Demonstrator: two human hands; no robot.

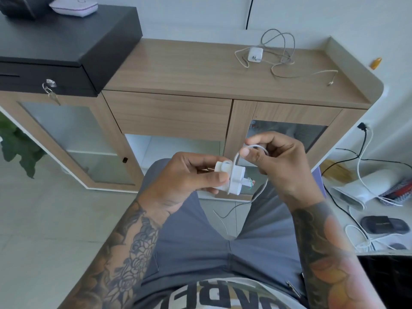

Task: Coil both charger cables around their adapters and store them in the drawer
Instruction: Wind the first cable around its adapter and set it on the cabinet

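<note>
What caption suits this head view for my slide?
Left hand holds adapter; right hand loops its cable.
</note>
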